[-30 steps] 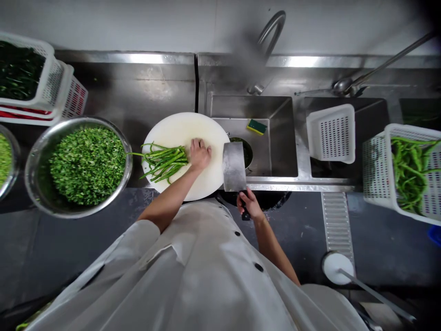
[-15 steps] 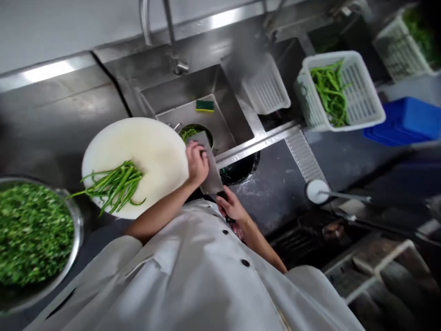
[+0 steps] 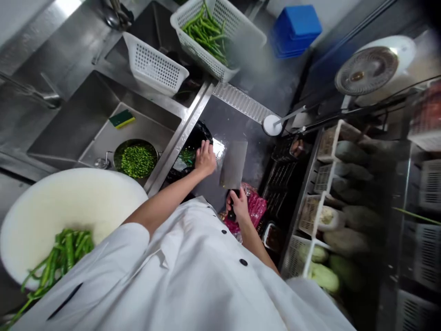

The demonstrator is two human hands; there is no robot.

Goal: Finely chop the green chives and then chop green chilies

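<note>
My right hand (image 3: 237, 205) is wrapped round the dark handle of a cleaver (image 3: 233, 164), whose broad blade points away from me above the floor. Beside the black-lined bin (image 3: 199, 135), my left hand (image 3: 206, 158) hovers with its fingers loosely extended and nothing visible in them; its palm is hidden. Green scraps show inside the bin. On the round white cutting board (image 3: 103, 193) at left lies a bunch of long green peppers (image 3: 67, 250), partly covered by my sleeve. A pot (image 3: 119, 151) of chopped green pieces sits in the sink, near the board.
A green-and-yellow sponge (image 3: 122, 118) lies in the steel sink (image 3: 82, 117). White baskets (image 3: 155, 64) stand beyond, one holding green peppers (image 3: 206, 34). Blue containers (image 3: 296, 30), a fan (image 3: 367, 71) and a shelf of vegetable crates (image 3: 322, 202) are to the right. A pink bag (image 3: 255, 207) lies below the cleaver.
My view has swung right. My left hand has left the cleaver's blade and moved over toward the bin. The cleaver stays in my right hand, now held out over the floor.
</note>
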